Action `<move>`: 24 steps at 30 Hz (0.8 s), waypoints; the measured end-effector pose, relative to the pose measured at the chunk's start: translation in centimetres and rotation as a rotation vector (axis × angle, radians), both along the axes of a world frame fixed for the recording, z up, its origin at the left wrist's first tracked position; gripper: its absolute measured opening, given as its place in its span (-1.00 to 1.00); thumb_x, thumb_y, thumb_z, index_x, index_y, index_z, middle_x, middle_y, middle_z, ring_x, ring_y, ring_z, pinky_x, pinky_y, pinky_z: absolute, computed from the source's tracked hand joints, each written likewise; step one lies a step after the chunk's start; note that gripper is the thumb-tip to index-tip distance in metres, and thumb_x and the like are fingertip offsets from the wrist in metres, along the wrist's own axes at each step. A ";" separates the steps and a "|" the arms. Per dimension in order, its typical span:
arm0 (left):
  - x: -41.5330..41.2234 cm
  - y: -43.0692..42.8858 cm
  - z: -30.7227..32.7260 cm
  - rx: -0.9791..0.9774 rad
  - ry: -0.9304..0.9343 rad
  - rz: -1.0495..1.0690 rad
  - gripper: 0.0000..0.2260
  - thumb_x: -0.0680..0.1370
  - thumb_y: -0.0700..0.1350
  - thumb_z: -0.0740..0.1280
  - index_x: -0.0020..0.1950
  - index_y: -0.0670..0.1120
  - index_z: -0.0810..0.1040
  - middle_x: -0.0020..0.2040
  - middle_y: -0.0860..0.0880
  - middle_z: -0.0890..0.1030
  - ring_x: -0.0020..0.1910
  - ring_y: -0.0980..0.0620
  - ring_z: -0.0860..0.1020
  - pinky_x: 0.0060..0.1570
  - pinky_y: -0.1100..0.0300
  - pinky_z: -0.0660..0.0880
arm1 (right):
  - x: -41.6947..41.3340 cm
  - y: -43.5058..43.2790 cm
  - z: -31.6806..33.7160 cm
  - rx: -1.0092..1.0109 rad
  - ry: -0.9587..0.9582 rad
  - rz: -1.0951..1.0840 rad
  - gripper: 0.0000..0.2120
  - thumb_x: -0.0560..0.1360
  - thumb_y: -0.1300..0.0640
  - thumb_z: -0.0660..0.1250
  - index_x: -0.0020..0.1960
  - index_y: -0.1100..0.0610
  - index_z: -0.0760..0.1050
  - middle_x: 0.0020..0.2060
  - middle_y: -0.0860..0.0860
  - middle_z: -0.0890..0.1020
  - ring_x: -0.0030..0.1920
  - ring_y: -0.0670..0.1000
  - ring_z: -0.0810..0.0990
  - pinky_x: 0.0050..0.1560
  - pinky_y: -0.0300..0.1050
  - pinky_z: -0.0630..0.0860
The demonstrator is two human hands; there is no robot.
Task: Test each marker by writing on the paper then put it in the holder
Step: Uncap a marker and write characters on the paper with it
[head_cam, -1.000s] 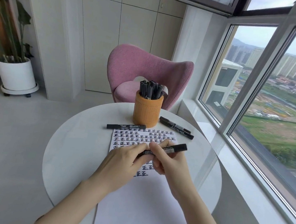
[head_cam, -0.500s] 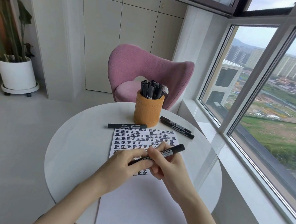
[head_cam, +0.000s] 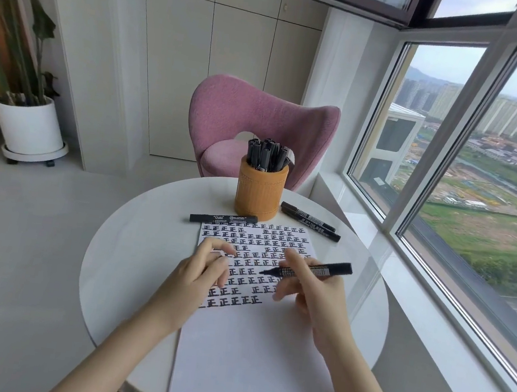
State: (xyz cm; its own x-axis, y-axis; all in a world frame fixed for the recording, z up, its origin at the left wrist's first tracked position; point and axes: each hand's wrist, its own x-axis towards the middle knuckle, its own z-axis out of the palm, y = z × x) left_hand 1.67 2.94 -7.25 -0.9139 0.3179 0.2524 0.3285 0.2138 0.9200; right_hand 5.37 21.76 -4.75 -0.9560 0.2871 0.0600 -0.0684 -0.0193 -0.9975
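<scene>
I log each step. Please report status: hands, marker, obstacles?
Right hand grips marker, tip bare, over paper. Left hand curled, cap unseen. Three markers lie near holder. Nothing blocks the tip.

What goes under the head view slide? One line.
Right hand holds an uncapped black marker over the character-filled paper, near the orange holder on the round table.

Round white worktop (head_cam: 130,261), centre of frame
A partly written sheet of paper (head_cam: 245,358) lies mid-worktop; above it stands the orange holder (head_cam: 260,192), one black marker (head_cam: 223,219) at its left, a pair of markers (head_cam: 312,226) at its right.
</scene>
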 end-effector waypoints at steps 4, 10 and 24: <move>0.3 0.2 -0.1 -0.019 0.038 0.029 -0.95 0.58 -0.13 0.25 0.02 -0.06 0.41 -0.30 -0.03 0.58 -0.43 0.20 0.41 -0.35 0.41 0.31 | -0.3 -0.6 -0.8 0.223 -0.005 -0.092 -0.60 0.42 -0.02 0.47 -0.37 0.16 0.34 -0.56 0.07 0.39 -0.54 -0.03 0.30 -0.45 -0.21 0.26; 0.3 0.3 -0.2 0.030 0.021 0.060 -0.97 0.57 -0.18 0.27 -0.01 -0.12 0.44 -0.28 -0.02 0.60 -0.46 0.23 0.43 -0.38 0.39 0.33 | -0.8 -0.8 -1.7 0.316 -0.015 -0.189 -0.70 0.42 0.18 0.38 -0.36 0.18 0.29 -0.51 0.00 0.27 -0.44 -0.04 0.21 -0.38 -0.13 0.16; -0.1 0.2 -0.9 0.042 -0.005 0.062 -0.97 0.56 -0.14 0.28 -0.05 -0.08 0.46 -0.31 -0.02 0.62 -0.48 0.17 0.37 -0.40 0.30 0.32 | -0.6 -1.1 -1.8 0.367 -0.014 -0.199 -0.72 0.42 0.22 0.33 -0.35 0.18 0.26 -0.48 -0.01 0.24 -0.43 -0.06 0.18 -0.41 -0.17 0.14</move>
